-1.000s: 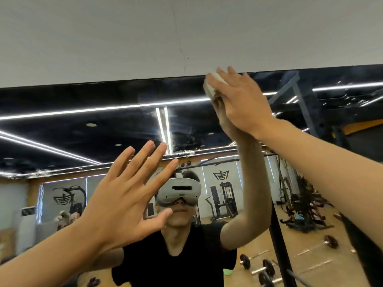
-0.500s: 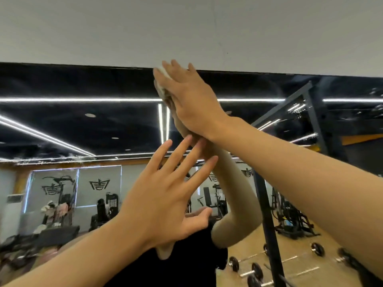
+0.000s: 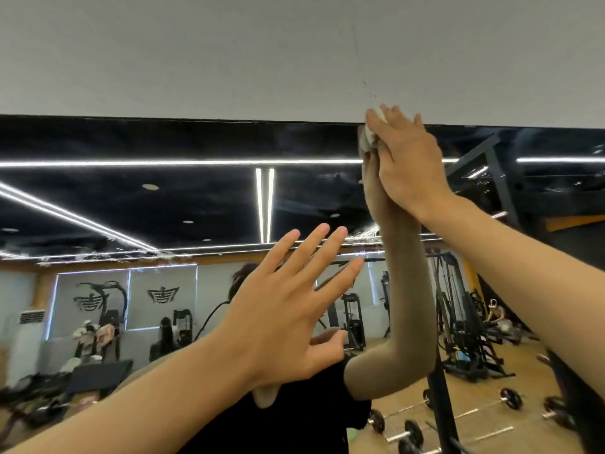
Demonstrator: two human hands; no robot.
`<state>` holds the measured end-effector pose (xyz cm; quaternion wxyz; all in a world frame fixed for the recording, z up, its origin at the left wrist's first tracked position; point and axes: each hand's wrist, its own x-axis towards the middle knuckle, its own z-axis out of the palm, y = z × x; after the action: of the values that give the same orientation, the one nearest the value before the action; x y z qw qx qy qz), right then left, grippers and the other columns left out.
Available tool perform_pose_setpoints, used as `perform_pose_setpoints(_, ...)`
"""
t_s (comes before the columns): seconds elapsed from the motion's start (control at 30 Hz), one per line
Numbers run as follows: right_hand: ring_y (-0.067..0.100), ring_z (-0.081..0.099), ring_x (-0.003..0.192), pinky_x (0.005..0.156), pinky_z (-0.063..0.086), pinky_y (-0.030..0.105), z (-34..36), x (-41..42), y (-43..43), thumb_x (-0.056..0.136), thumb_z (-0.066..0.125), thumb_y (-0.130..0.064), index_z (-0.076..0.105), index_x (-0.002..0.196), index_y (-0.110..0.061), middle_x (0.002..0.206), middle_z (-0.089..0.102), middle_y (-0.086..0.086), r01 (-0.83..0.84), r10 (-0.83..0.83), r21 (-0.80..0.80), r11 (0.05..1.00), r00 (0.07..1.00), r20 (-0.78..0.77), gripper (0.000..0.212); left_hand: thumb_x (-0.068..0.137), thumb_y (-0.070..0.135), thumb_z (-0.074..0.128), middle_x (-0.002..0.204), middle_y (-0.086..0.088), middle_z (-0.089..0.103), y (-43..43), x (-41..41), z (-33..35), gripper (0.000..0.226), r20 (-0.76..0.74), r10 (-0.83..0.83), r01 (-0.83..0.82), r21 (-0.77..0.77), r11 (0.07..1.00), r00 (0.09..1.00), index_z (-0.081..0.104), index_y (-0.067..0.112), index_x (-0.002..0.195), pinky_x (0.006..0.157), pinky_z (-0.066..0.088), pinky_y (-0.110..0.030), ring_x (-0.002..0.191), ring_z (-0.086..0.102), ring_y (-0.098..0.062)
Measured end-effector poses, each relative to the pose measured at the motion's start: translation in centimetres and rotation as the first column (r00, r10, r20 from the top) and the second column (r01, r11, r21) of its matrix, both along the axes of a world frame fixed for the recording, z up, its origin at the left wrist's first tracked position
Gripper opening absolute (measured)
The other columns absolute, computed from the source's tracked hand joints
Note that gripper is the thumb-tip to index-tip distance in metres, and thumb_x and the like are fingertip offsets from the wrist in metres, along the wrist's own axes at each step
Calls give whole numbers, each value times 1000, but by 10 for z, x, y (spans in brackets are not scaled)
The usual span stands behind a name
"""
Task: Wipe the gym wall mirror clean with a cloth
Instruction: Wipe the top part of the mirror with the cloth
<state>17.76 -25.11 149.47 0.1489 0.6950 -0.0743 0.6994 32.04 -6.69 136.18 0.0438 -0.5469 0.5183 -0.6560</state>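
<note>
Right hand [image 3: 406, 162], fingers near straight, pressing a pale cloth [image 3: 370, 136] against the mirror [image 3: 163, 198] at its top edge, cloth mostly hidden under the fingers, left hand [image 3: 288, 309] lower, fingers spread wide, holding nothing, its contact with the glass unclear

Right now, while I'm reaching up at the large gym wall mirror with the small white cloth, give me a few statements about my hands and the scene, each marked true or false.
1. The right hand presses the small white cloth against the large wall mirror. True.
2. The cloth is at the mirror's bottom edge. False: it is at the top edge, where the glass meets the plain pale wall.
3. The left hand grips a spray bottle. False: its fingers are straight and spread, and it holds nothing.
4. Black-plated barbells show in the reflection, lying on a wooden floor at the lower right. True.
</note>
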Motion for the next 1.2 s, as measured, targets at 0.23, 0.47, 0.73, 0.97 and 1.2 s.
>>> perform_pose_setpoints(0.23, 33, 25, 155, 126, 4, 36, 0, 75, 104, 104, 56, -6, 37, 159, -12, 165, 34, 14, -86, 0, -366, 927, 974, -228, 59, 97, 64, 44, 175, -17, 16, 51, 28, -21, 85, -10, 72, -72, 6, 997, 997, 26, 23, 168, 126, 17, -53, 163, 14, -34)
perform_pose_setpoints(0.47, 29, 23, 157, 129, 19, 51, -29, 43, 43, 106, 53, -18, 34, 160, -22, 166, 36, 7, -92, -111, -516, 852, 931, -349, 58, 95, 63, 49, 176, -13, 14, 66, 41, -25, 89, -12, 91, -91, -19, 996, 996, 22, 23, 169, 125, 18, -53, 162, 16, -33)
perform_pose_setpoints(0.73, 25, 21, 158, 131, 13, 46, -49, -23, -30, 108, 33, -13, 38, 159, -19, 166, 34, 10, -4, -14, -126, 992, 990, -139, 51, 94, 63, 50, 176, -16, 14, 60, 42, -27, 89, -13, 72, -73, -39, 997, 997, 27, 20, 168, 125, 19, -57, 163, 13, -34)
perform_pose_setpoints(0.97, 34, 20, 157, 130, 9, 45, -20, 67, 94, 101, 60, -6, 37, 159, -13, 166, 32, 15, -67, -42, -363, 929, 958, -283, 63, 97, 66, 43, 175, -17, 17, 59, 45, -27, 85, -1, 58, -58, -47, 997, 998, 29, 21, 167, 125, 19, -56, 163, 15, -34)
perform_pose_setpoints(1.2, 30, 29, 154, 127, 23, 53, -24, 38, 63, 105, 48, -25, 43, 155, -24, 162, 41, 7, -75, -252, -630, 773, 875, -413, 50, 97, 67, 44, 176, -15, 15, 59, 47, -29, 85, -21, 34, -35, -44, 998, 999, 29, 22, 167, 125, 19, -55, 163, 13, -33)
